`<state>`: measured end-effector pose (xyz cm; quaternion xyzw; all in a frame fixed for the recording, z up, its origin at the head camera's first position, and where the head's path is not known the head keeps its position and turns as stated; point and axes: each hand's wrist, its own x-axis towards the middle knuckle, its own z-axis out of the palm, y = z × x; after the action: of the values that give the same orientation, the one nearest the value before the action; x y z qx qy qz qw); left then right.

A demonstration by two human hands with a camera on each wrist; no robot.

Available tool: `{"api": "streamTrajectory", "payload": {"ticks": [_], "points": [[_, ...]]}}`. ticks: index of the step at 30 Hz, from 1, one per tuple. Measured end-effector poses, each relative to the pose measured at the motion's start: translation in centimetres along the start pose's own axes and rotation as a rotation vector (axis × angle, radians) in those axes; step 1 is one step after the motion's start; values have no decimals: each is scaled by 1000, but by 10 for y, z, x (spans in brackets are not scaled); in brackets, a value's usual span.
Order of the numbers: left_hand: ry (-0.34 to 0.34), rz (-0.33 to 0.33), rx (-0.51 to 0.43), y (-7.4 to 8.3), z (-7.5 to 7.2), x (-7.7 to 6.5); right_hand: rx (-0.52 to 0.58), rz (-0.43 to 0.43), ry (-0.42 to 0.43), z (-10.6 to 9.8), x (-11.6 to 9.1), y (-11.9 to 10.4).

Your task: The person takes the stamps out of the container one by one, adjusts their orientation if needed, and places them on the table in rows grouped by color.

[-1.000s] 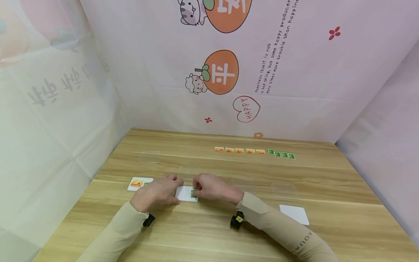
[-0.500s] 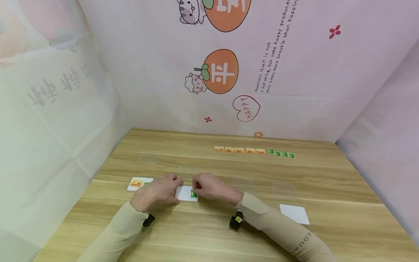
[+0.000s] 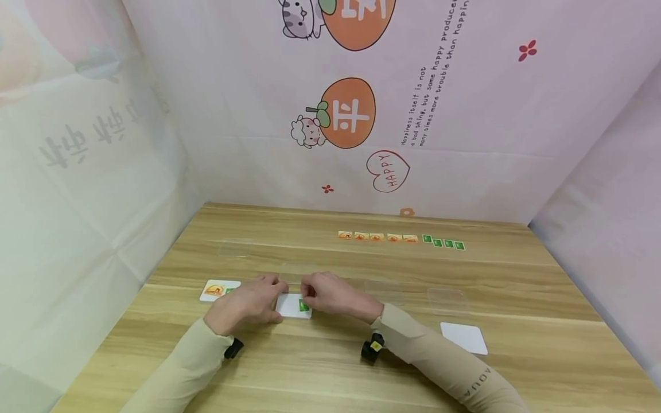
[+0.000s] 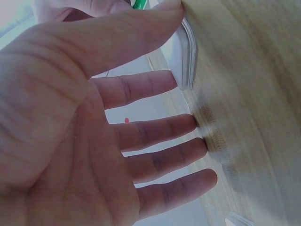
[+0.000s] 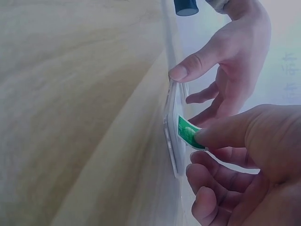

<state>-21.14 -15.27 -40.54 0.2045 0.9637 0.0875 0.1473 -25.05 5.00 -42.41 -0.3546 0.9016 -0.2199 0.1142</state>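
Right Hand [image 3: 333, 295] Pinches Green Sticker [image 5: 187, 131] at White Card [image 3: 289, 305]

The right hand holds the sticker between thumb and forefinger, its other fingers loosely bent. The left hand [image 3: 248, 304] is spread, fingers nearly straight and apart, with the thumb at the card's near left corner and the forefinger by the far one.

The card lies flat on the wood-grained table [image 3: 320, 367], left of centre, its long side running left to right. It is smooth and rectangular, with rounded corners and a layered edge. The sticker is thin, pale-edged and bent into a shallow curve. It sits at the card's right end, its long axis slanting from the card towards the right thumb; whether its far end is stuck cannot be told.

To the left lies a card with an orange picture [image 3: 213, 290], partly behind the left hand; to the right, a blank white card [image 3: 463, 338]. Clear plastic sheets [image 3: 448, 302] lie farther back, and beyond them orange stickers [image 3: 361, 236] and small green stickers [image 3: 448, 244] form a row.
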Motion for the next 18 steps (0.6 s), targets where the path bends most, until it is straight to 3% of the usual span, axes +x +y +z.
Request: {"api": "streamTrajectory", "payload": {"ticks": [18], "points": [[4, 2, 1, 0, 1, -1, 15, -8, 46, -10, -8, 7]]}}
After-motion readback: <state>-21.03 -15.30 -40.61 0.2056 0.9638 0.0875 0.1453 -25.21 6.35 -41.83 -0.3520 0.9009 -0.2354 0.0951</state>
